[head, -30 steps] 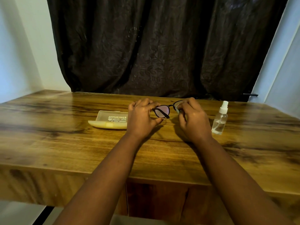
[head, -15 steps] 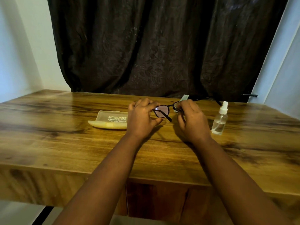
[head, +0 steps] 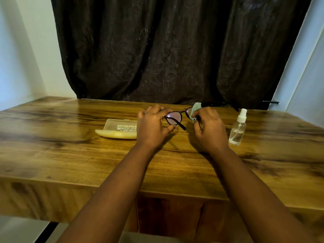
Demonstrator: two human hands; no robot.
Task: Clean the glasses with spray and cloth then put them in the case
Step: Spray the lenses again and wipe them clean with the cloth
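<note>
Dark-framed glasses are held just above the wooden table, between my two hands. My left hand pinches the frame's left lens rim. My right hand is closed on a pale green cloth, pressed against the right lens, which it mostly hides. One temple arm hangs down in front of the left lens. An open, pale yellow translucent case lies on the table just left of my left hand. A small clear spray bottle with a white top stands upright to the right of my right hand.
A dark curtain hangs behind the table's far edge. Pale walls stand at both sides. The table's front edge runs below my forearms.
The green cloth has come up into view above my right hand at the right lens. The glasses have tilted slightly; my left hand, the case and the bottle stay put.
</note>
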